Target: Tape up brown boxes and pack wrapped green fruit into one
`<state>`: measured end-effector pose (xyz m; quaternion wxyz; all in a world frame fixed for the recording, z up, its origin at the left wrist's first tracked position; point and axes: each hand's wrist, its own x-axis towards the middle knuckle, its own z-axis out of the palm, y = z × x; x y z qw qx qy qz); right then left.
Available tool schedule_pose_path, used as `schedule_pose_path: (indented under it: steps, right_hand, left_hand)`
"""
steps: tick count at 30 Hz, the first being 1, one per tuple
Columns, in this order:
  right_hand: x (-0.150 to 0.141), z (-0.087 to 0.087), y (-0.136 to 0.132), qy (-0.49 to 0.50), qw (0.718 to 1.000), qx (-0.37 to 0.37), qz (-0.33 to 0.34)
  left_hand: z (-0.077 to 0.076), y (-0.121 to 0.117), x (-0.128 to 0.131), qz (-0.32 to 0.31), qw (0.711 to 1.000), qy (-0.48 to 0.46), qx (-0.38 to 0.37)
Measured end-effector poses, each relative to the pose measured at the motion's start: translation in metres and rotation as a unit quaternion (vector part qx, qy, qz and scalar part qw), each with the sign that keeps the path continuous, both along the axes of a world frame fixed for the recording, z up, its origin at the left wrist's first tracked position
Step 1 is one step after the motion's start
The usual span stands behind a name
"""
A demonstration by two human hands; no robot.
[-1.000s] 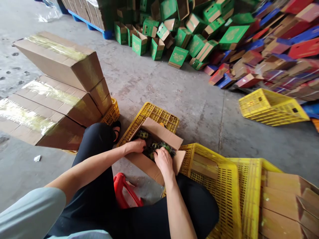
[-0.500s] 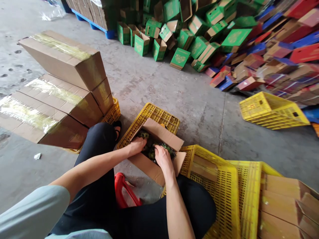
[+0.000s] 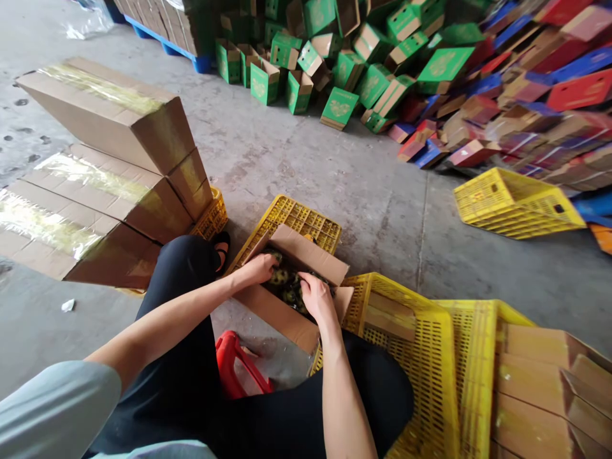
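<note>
An open cardboard box (image 3: 280, 320) stands in front of my knees, its flaps folded outward. Inside lie several dark green, mottled round items (image 3: 282, 275) under shiny plastic; their exact kind is unclear. My left hand (image 3: 261, 268) reaches in over the left end, fingers curled down at the contents. At the right end, my right hand (image 3: 316, 297) is bent down with its fingers closed against the plastic-covered items. What either hand grips is hidden. Under the box's far side shows an upturned yellow plastic crate (image 3: 306, 215).
Taped cardboard boxes (image 3: 119, 182) are stacked on a yellow crate at left. Yellow crates (image 3: 421, 357) with flattened cartons stand at right. A red stool (image 3: 232, 366) sits between my legs. Green cartons (image 3: 339, 107) and red and blue ones are heaped beyond, near another yellow crate (image 3: 519, 203).
My left hand has shifted slightly up and left, uncovering more of the contents. My right hand stays at the right end. The whole view has shifted slightly.
</note>
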<state>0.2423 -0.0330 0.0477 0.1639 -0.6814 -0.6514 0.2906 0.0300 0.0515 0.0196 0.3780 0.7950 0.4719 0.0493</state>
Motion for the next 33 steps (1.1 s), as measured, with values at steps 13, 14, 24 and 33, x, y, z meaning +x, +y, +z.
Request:
schedule_pose_path:
  steps: [13,14,24,33]
  right_hand:
    - [0.001,0.025,0.004,0.358,0.907,-0.063,-0.214]
    - [0.001,0.025,0.004,0.351,0.907,-0.057,-0.224]
    - [-0.001,0.028,0.000,0.401,0.898,-0.097,-0.157]
    - [0.008,0.026,0.001,0.340,0.912,-0.079,-0.216]
  left_hand:
    - [0.035,-0.007,0.000,0.117,0.875,-0.326,-0.339]
    - [0.037,-0.007,0.001,0.108,0.870,-0.336,-0.346]
    - [0.025,-0.002,0.003,0.121,0.891,-0.329,-0.288]
    - [0.009,0.009,0.000,0.127,0.962,-0.238,-0.048]
